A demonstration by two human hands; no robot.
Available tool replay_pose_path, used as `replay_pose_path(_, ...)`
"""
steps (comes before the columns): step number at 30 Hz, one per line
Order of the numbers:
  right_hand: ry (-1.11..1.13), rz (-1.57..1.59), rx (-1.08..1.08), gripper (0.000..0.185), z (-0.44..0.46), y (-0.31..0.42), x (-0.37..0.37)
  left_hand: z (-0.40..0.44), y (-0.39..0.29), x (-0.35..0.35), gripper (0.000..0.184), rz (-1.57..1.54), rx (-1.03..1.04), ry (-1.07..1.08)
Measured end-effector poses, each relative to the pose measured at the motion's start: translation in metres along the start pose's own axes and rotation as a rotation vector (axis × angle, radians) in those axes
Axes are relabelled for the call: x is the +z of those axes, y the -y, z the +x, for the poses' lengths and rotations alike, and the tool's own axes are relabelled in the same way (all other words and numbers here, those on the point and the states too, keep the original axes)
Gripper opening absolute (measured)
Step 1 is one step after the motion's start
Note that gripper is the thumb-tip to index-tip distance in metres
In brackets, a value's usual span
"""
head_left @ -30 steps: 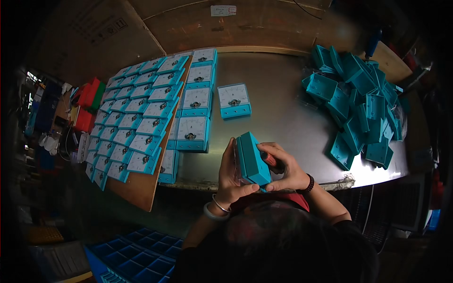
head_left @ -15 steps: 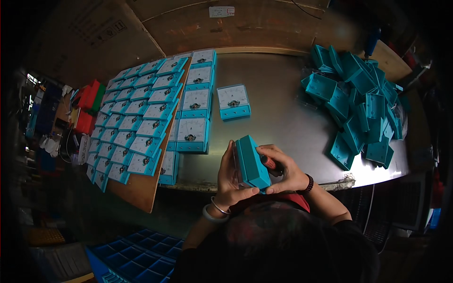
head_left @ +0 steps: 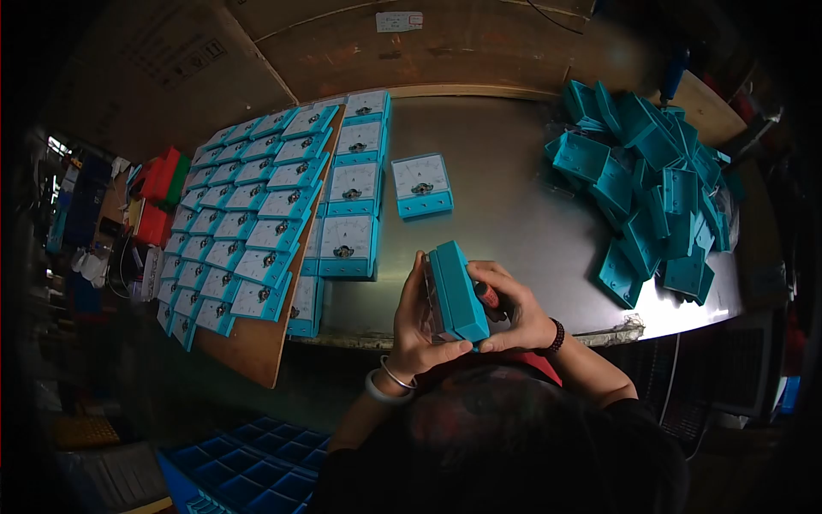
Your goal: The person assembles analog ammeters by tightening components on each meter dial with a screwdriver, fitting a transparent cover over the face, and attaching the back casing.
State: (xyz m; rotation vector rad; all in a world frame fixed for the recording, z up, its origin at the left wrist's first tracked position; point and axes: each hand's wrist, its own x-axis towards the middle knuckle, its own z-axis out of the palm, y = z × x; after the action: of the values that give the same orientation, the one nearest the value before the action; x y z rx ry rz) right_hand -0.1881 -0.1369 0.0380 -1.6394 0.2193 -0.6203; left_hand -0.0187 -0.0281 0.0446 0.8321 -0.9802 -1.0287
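Near the table's front edge, my left hand (head_left: 414, 330) is wrapped round the far-left side of a teal-cased analog meter (head_left: 458, 291). The meter is tilted on edge, its teal back facing right and its clear front turned into my left palm. My right hand (head_left: 520, 313) grips the meter's lower right side with thumb and fingertips. Tucked inside the curled right fingers is a red handle (head_left: 487, 296); the rest of that tool is hidden. Just beyond my hands lies a finished-looking meter (head_left: 421, 182) with a white dial, face up.
At left, a slanted wooden board (head_left: 253, 349) carries rows of meters, beside stacked meters (head_left: 349, 240). Teal empty housings (head_left: 664, 188) are piled on the right of the metal table (head_left: 505, 171). A blue divided crate (head_left: 248, 467) stands below, at lower left.
The meter and both hands have barely shifted, with the grip unchanged. The whole view has moved very slightly.
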Motion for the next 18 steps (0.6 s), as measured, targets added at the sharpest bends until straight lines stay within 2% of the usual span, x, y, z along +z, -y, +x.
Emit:
replay_pose_path(5,-0.040,0.148,0.016,0.094,-0.003,-0.003,0.005,0.005,-0.001,-0.004,0.115,0.018,0.013,0.048)
replay_pose_path(8,-0.028,0.186,-0.061,0.092,-0.005,-0.002,0.003,0.009,-0.006,-0.001,0.114,0.030,0.020,0.095)
replay_pose_path(12,-0.088,0.040,-0.072,0.088,-0.005,0.014,0.001,0.019,-0.009,-0.004,0.113,0.000,0.014,0.190)
replay_pose_path(14,-0.105,-0.016,-0.087,0.086,-0.005,0.013,-0.001,0.022,-0.008,0.003,0.112,-0.047,0.008,0.085)
replay_pose_path(16,-0.180,-0.296,-0.096,0.084,-0.009,0.010,0.001,0.025,0.002,0.001,0.111,-0.039,0.004,0.037)
replay_pose_path(17,-0.260,-0.416,-0.177,0.074,-0.007,0.010,0.007,0.027,0.008,0.001,0.110,-0.029,-0.001,-0.010)
replay_pose_path(18,-0.260,-0.418,-0.177,0.074,-0.007,0.010,0.012,0.029,0.015,0.007,0.108,0.014,0.027,-0.085)
